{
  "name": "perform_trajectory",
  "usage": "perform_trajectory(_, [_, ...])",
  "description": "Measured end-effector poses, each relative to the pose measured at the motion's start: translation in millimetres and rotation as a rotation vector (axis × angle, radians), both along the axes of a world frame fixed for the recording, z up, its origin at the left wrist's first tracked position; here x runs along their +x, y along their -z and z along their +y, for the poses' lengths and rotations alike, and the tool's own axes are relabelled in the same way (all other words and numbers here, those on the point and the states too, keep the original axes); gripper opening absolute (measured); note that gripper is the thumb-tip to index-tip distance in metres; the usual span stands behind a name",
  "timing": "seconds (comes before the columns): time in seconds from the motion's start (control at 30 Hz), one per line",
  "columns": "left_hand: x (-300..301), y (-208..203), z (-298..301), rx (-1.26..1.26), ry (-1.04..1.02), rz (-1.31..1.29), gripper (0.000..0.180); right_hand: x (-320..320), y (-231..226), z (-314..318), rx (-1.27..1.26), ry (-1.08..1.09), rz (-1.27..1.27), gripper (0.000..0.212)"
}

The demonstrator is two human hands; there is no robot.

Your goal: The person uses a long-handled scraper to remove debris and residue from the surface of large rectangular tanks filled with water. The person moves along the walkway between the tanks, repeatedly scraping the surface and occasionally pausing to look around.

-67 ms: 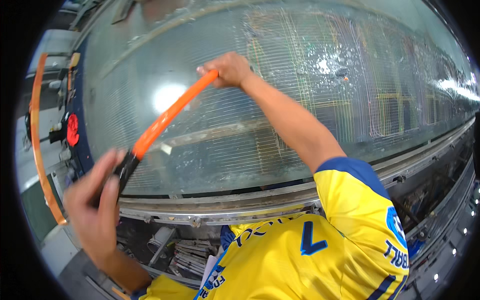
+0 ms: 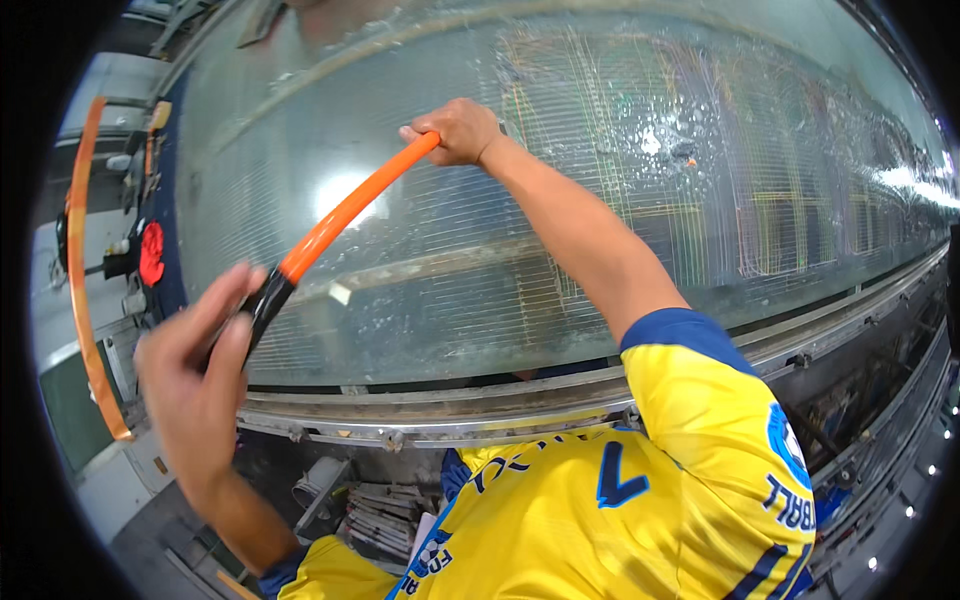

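backdrop: wide wet ribbed glass panel (image 2: 620, 200) in metal frame
right hand (image 2: 458, 130): grip closed on bent orange plastic strip (image 2: 345, 213)
left hand (image 2: 195, 385): grip closed on strip's black end (image 2: 262, 303)

A red round knob (image 2: 151, 253) sits at the far left beside an orange curved strip (image 2: 78, 290); stacked grey papers (image 2: 385, 515) lie below the metal rail (image 2: 480, 415).

Materials: glossy plastic hose, wet clear sheet, bare metal frame.

Orange hose (image 2: 345, 215) looks like smooth, semi-gloss plastic with a black, shinier end piece (image 2: 262, 303). The big curved panel (image 2: 620, 200) is covered in a translucent, glossy film, wrinkled and beaded with droplets, with fine wire lines under it. Its lower rail (image 2: 480, 410) is dull grey metal, scuffed. The shirt (image 2: 640, 520) is smooth synthetic cloth, yellow, slight sheen.
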State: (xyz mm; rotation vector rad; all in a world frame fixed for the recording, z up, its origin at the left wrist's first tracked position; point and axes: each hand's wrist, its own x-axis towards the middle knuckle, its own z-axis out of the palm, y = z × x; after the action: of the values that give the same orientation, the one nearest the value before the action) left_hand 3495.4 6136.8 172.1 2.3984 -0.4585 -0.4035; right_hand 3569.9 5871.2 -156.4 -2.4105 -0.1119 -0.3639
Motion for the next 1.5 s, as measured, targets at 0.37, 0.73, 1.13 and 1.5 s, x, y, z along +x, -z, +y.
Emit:
perform_trajectory(0.37, [-150.5, -35.8, 141.5, 0.015, 0.295, -0.082, 0.026, -238.4, -24.9, 136.8, 0.108, -0.109, -0.259, 0.043])
perform_trajectory(0.73, [-119.0, -41.8, 56.5, -0.072, 0.331, 0.087, 0.022, -224.9, -16.2, 76.2, 0.126, 0.004, -0.286, 0.045])
perform_trajectory(1.13, [107.3, -29.7, 27.4, -0.051, 0.04, -0.085, 0.038, 10.0, -0.7, -18.8, 0.144, 0.115, -0.319, 0.038])
perform_trajectory(1.5, [76.1, 70.2, -56.9, -0.31, 0.004, -0.042, 0.026, 162.8, 45.6, -105.4, 0.038, -0.26, -0.273, 0.019])
